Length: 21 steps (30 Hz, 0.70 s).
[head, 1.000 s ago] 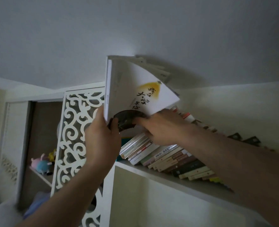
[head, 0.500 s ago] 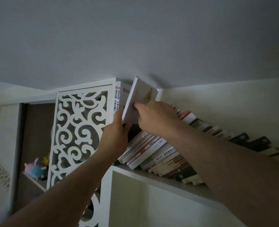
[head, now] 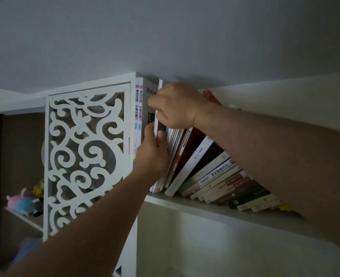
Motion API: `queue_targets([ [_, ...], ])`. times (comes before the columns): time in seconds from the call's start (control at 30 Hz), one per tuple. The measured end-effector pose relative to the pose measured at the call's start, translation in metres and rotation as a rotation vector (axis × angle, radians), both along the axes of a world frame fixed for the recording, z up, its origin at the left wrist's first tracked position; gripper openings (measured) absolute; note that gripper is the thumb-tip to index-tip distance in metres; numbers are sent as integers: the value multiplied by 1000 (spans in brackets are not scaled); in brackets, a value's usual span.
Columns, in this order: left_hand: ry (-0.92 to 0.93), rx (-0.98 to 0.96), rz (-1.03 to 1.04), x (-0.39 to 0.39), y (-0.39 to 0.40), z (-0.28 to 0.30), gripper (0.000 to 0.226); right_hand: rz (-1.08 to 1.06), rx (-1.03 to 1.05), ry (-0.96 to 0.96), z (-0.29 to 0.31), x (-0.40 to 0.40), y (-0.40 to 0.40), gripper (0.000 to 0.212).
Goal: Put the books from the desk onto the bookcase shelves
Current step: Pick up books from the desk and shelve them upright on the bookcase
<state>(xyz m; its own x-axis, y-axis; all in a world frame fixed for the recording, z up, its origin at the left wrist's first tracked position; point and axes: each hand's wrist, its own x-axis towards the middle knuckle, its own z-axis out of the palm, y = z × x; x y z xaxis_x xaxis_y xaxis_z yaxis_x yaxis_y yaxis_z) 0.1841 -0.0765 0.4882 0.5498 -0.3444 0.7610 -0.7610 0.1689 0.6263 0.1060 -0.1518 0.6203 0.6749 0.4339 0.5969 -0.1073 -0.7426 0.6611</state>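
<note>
My left hand and right hand grip the thin book upright, leaning books at four o'clock on the shelf.

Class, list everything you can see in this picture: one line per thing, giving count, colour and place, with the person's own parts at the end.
Thin book: one, white edge, being slid in upright between the upright books and the leaning row.
Upright books: two or three, white and dark spines, against the panel.
Leaning books: a long row, too many to count, mixed colours, tilted left on the shelf.
Shelf: one, white, under the books.
Panel: one, white scrollwork, left of the books.
Plush toys: a few, pink, blue, yellow, lower left shelf.
Wall: grey, above.
Left hand: one, gripping the thin book's lower edge.
Right hand: one, holding its upper part.
</note>
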Motion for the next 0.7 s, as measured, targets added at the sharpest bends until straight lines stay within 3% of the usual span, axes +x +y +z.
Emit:
queue_targets([
  [0.13, 89, -32, -65, -5, 1, -17, 35, 132, 37, -263, 4, 19, -8, 22],
  [0.27, 130, -21, -138, 0, 1, -35, 43, 59, 189, -491, 8, 28, -6, 20],
  [0.43, 122, 40, -130, 4, 4, -32, 48, -5, 167, -352, 7, 46, 4, 26],
  [0.5, -46, 124, -48, 4, 18, -44, 62, 16, 191, -308, 7, 51, 7, 19],
  [0.6, -549, 208, 217, 3, 41, -71, 74, 117, 157, -389, 4, 61, 5, 18],
  [0.7, -1020, 2, 168, 18, 44, -62, 40, 86, 162, -454, 2, 76, 7, 31],
])
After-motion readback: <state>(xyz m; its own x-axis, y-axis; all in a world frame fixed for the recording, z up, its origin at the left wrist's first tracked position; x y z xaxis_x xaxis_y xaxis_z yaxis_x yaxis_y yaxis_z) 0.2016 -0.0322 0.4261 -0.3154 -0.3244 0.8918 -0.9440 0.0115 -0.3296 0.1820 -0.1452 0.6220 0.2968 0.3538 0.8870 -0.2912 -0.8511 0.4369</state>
